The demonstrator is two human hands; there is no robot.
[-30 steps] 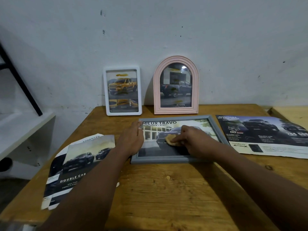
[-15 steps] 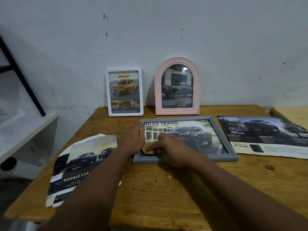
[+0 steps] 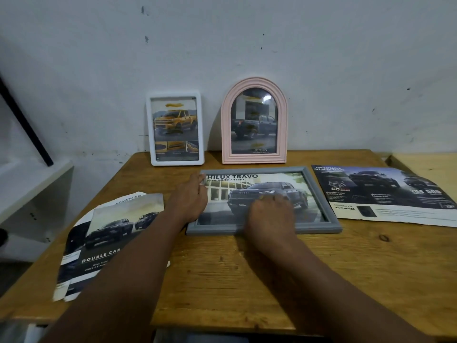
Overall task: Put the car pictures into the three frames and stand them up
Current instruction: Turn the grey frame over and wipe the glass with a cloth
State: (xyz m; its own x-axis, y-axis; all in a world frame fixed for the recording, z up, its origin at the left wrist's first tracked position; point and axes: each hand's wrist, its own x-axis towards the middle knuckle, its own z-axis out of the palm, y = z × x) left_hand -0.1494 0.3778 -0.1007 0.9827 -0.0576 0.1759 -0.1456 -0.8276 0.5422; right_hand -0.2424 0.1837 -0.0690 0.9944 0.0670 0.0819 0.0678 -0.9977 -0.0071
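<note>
**Grey frame flat on the desk, two frames standing at the wall**

Two bare forearms rise from the bottom edge across a wooden desk (image 3: 222, 280), its top knotty, grained and worn at the near rim. At lower left a loose fan of glossy brochure pages (image 3: 99, 243) lies on the wood, partly under the left arm, with dark trucks and "DOUBLE CAB" printed on them. In the centre, the grey frame (image 3: 319, 227) lies flat, a rectangular moulding around a car picture (image 3: 267, 191) headed "HILUX TRAVO". The left hand (image 3: 190, 201) rests on its left edge, fingers extended and close together. The right hand (image 3: 269, 216) lies palm down on the glass, fingers curled; whether it pinches anything I cannot tell. At centre right a wide, dark brochure sheet (image 3: 383, 191) lies flat beside the frame. Toward upper centre, the white frame (image 3: 149, 129), rounded at the corners, and the ribbed, arched pink frame (image 3: 226, 125) stand upright against a scuffed, pale wall (image 3: 321, 58). At left a white shelf (image 3: 29, 184) sits below a slanting black bar (image 3: 24, 122).
</note>
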